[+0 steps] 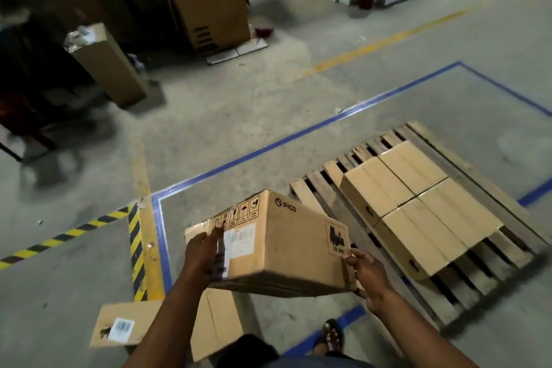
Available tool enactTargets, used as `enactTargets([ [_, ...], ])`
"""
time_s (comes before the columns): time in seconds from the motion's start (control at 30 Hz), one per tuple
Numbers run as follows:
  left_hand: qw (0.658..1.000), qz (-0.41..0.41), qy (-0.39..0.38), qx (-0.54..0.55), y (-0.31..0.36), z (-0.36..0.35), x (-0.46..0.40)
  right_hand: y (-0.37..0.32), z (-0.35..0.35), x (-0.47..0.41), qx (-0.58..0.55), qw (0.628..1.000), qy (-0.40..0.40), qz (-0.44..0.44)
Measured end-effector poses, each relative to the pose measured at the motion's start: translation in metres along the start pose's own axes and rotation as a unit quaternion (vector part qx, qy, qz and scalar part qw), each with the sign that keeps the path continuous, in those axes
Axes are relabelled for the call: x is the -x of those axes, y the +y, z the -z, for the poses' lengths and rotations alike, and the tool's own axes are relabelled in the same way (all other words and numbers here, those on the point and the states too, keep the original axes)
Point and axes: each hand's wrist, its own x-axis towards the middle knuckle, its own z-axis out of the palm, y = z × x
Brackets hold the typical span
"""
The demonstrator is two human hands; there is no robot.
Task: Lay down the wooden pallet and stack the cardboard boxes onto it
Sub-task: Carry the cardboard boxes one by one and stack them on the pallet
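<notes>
- Head view: you hold a box [277,240] in the air, tilted, just left of the pallet [325,191].
- Your left hand [203,254] grips its left end; your right hand [369,270] curls round its right corner.
- The pallet lies flat on the floor; what look like four boxes [418,200] sit on it, touching.
- Two more boxes [218,323] lie under your left arm.

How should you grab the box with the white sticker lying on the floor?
Probably by its two short ends, one hand at each, coming from above. The box with the white sticker lies flat and long on the floor, with the left arm crossing over one end.
</notes>
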Motion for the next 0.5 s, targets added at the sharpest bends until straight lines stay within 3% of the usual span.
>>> enactTargets([
  [0.23, 0.995, -0.029, -0.043, -0.088, 0.050, -0.069, -0.029, -0.020, 0.034, -0.025, -0.057, 0.997, 0.046, -0.005],
  [0.5, 0.988, -0.040, -0.101, -0.106, 0.119, -0.115, -0.090, -0.054, 0.014, -0.060, -0.106, 0.989, 0.104, -0.002],
])
